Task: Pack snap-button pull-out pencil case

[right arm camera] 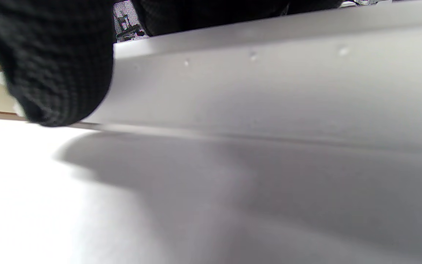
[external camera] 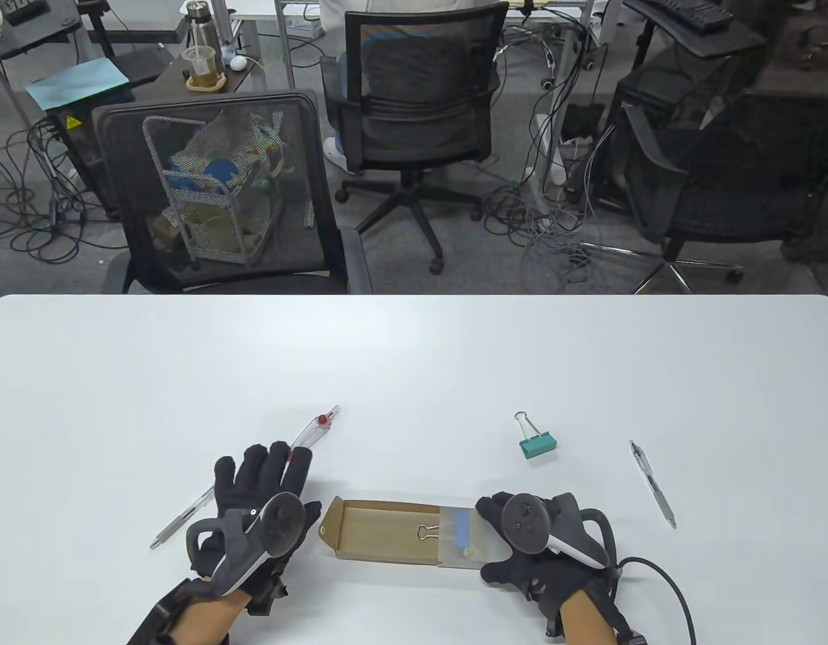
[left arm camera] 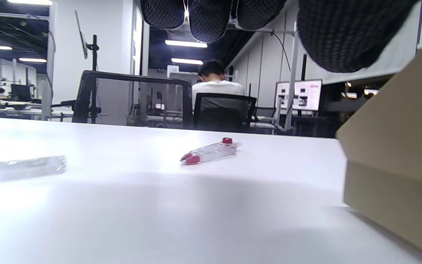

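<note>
The pencil case lies near the table's front edge: a brown card tray (external camera: 380, 534) pulled out to the left of its translucent sleeve (external camera: 462, 537). A small metal binder clip (external camera: 427, 533) lies in the tray. My right hand (external camera: 515, 537) grips the sleeve's right end; the right wrist view shows my thumb (right arm camera: 57, 73) against the sleeve (right arm camera: 269, 84). My left hand (external camera: 266, 490) is spread open just left of the tray, over a clear pen (external camera: 182, 521). In the left wrist view its fingers (left arm camera: 211, 18) hang above the table, holding nothing.
A clear cutter with red parts (external camera: 318, 428) lies just beyond my left fingertips; it also shows in the left wrist view (left arm camera: 211, 152). A teal binder clip (external camera: 538, 445) and a second pen (external camera: 652, 484) lie to the right. Office chairs stand behind the table's far edge.
</note>
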Tool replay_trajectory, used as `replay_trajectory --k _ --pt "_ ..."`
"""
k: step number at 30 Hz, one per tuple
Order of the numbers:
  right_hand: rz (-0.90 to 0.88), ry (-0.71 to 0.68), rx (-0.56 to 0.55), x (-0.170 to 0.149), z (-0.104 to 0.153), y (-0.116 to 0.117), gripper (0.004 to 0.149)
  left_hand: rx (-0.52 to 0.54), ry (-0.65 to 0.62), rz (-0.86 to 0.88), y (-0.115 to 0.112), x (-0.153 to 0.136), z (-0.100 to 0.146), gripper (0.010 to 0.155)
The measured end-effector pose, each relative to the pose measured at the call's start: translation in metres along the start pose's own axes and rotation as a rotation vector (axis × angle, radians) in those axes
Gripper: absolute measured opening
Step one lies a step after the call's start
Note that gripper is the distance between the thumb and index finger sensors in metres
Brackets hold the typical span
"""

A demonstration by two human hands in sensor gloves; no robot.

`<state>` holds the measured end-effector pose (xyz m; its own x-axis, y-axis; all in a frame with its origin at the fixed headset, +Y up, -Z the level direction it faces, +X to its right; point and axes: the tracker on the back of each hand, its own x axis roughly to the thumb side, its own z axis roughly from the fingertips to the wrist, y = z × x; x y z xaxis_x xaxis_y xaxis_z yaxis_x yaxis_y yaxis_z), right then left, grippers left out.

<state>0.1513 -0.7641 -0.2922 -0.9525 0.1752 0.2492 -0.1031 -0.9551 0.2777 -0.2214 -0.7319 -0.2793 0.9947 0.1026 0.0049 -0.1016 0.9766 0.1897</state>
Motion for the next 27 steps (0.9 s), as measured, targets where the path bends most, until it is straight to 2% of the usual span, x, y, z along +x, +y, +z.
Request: replay_trajectory --k 2,6,13,17,19,21,24,27 --pt "0.003 -0.001 0.0 0.0 0.0 0.0 0.092 -0.017 0.005 0.003 -0.001 -0.006 0.003 0.082" --pt "0.006 -0.004 -0.003 0.0 0.0 0.0 0.091 0.023 0.017 0.017 0.001 -0.015 0.007 0.082" --pt "-0.008 -0.008 0.002 -0.001 0.0 -0.002 0.095 0.012 0.019 0.005 0.001 -0.015 0.008 0.081" --pt "-0.153 -0.012 -0.108 -0.008 0.003 -0.019 0.097 0.012 0.015 -0.004 0.002 -0.014 0.008 0.081" --pt "-0.161 0.056 -0.184 -0.011 0.001 -0.028 0.097 0.013 0.014 -0.006 0.002 -0.014 0.008 0.082" --pt "-0.085 0.176 -0.242 -0.013 -0.004 -0.039 0.096 0.015 0.013 -0.007 0.002 -0.014 0.008 0.081" --pt "0.034 0.314 -0.271 -0.014 -0.018 -0.048 0.094 0.014 0.011 -0.01 0.001 -0.014 0.008 0.081" --pt "0.035 0.456 -0.241 -0.018 -0.036 -0.058 0.093 0.016 0.007 -0.007 0.001 -0.014 0.008 0.081"
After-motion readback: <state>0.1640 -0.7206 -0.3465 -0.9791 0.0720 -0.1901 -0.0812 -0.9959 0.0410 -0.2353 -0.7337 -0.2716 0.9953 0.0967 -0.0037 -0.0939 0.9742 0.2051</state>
